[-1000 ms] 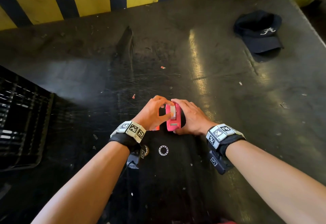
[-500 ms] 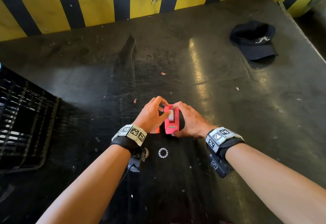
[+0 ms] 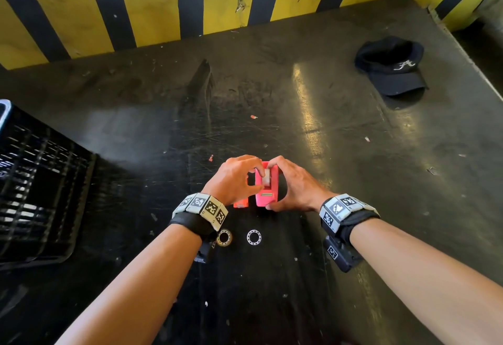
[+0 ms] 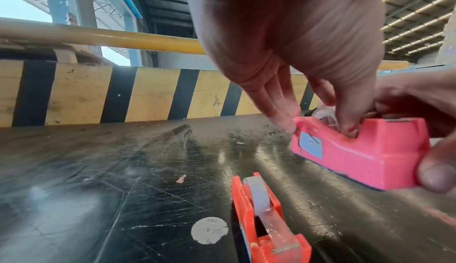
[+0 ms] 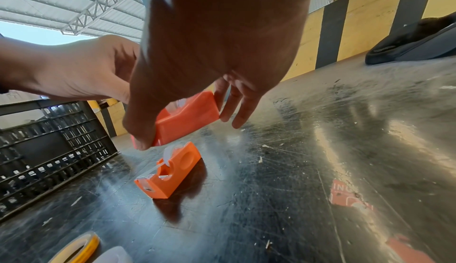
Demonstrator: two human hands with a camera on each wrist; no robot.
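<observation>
A pink tape dispenser (image 3: 267,195) is held a little above the dark table (image 3: 353,170), tilted. My right hand (image 3: 283,184) grips its body from the right, thumb on the near end (image 4: 435,171). My left hand (image 3: 252,178) pinches the clear tape roll (image 4: 325,112) seated in the dispenser (image 4: 357,150) between thumb and forefinger. A second, orange tape dispenser (image 3: 241,203) with tape in it stands on the table under my left hand, apart from both hands (image 4: 267,226) (image 5: 170,171).
A yellow-edged tape roll (image 3: 224,237) and a white ring (image 3: 254,236) lie near my left wrist. A black slatted crate (image 3: 35,181) stands at the left. A dark cap (image 3: 392,70) lies far right. A yellow-and-black striped wall (image 3: 217,4) bounds the back.
Both hands keep hold of the pink dispenser at about the same spot. My left fingers have shifted slightly on the roll. The head view has tilted a little.
</observation>
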